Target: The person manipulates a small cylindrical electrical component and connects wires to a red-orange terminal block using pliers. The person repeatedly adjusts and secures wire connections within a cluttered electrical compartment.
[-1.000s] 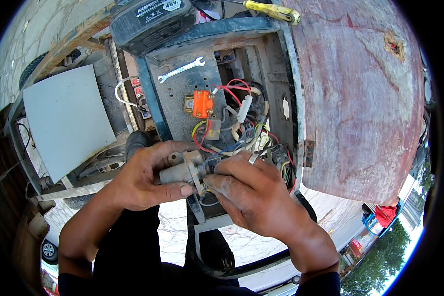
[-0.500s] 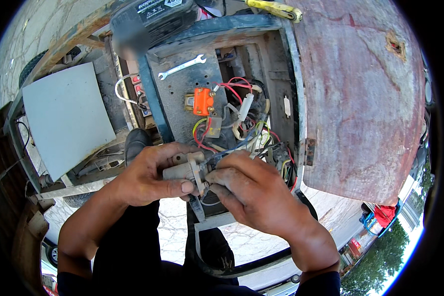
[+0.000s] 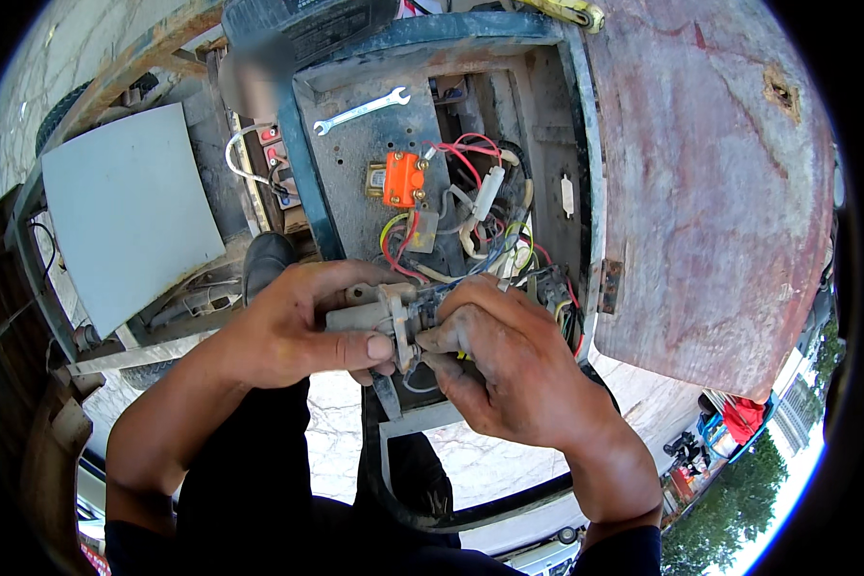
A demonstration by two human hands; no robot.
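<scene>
Clasped by the left hand [image 3: 302, 331], a grey metal flanged cylinder [image 3: 357, 320] sits near centre; the right hand [image 3: 518, 360] bends its fingers against it, their exact hold hidden. Left lies a flat pale-grey panel [image 3: 130, 221]; far centre, a silver open-ended wrench [image 3: 362, 111], then an orange rectangular block [image 3: 404, 180]; tangled multicoloured wires [image 3: 494, 257] crowd just beyond; right, a weathered reddish board [image 3: 715, 192].

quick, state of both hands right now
Left hand: closed, holding a dusty grey, cylindrical, metal-looking part with a flange.
Right hand: closed at that flange; whether it grips anything small cannot be told.
</scene>
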